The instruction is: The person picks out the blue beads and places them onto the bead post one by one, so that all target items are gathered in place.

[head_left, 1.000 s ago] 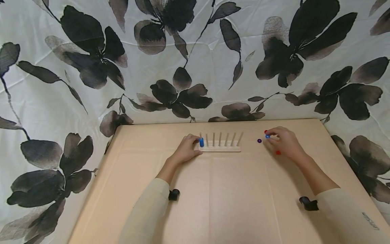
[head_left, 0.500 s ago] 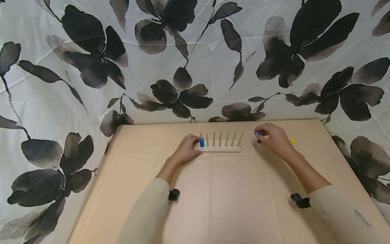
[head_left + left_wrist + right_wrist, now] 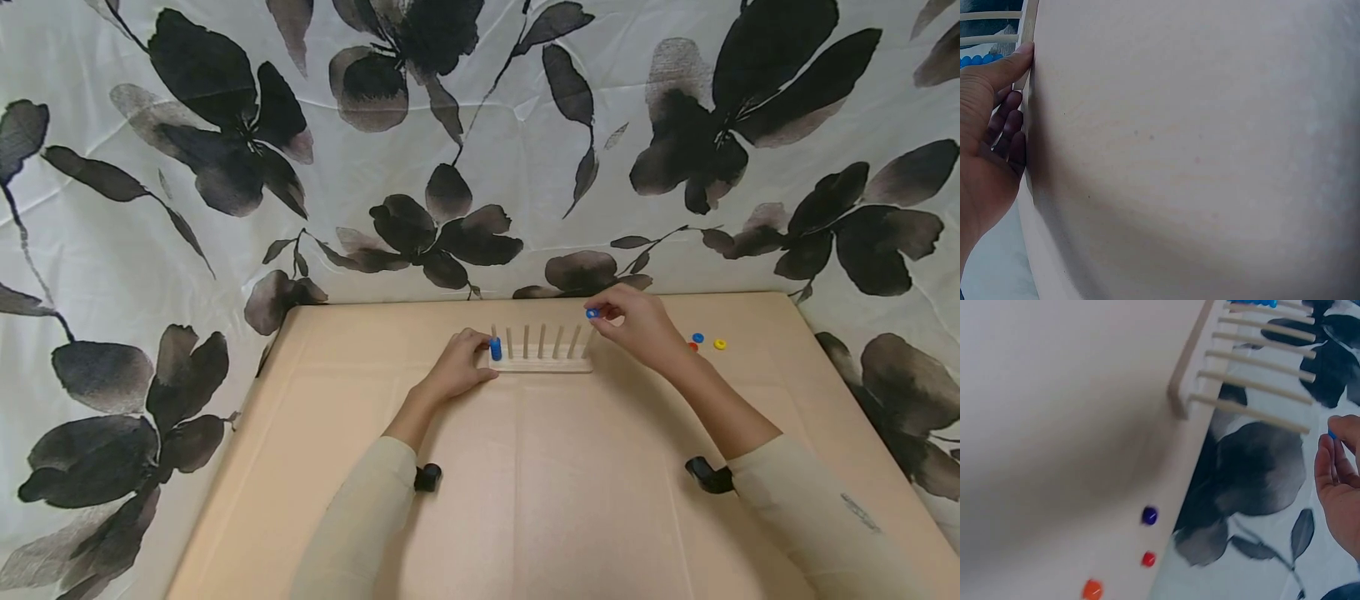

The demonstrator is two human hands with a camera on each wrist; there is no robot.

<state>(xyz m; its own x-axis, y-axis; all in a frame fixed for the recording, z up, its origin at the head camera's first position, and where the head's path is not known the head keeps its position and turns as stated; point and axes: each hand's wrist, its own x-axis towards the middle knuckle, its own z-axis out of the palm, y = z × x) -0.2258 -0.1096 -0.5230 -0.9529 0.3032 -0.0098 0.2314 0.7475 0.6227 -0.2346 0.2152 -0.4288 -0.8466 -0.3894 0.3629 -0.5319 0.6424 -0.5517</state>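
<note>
A light wooden rack [image 3: 547, 367] with several upright pegs stands near the table's far edge. Blue beads [image 3: 496, 349] are stacked on its leftmost peg. My left hand [image 3: 459, 368] grips the rack's left end; in the left wrist view the thumb [image 3: 1022, 51] presses on the base. Between thumb and fingers, my right hand [image 3: 637, 329] pinches a blue bead [image 3: 592, 313] near the top of the rightmost peg. From the right wrist view, that bead [image 3: 1332, 434] is mostly hidden by the fingers and sits apart from the peg tips.
Loose beads lie right of the rack: a blue bead [image 3: 698, 337], a yellow bead [image 3: 720, 344] and a red one partly behind the right forearm. The right wrist view also has a purple bead [image 3: 1149, 515] and an orange-red bead [image 3: 1092, 589]. Floral cloth [image 3: 450, 125] hangs behind the table.
My right hand has lifted a blue bead from among the loose beads and carried it left to the rack's right end. The left hand and rack have stayed in place.
</note>
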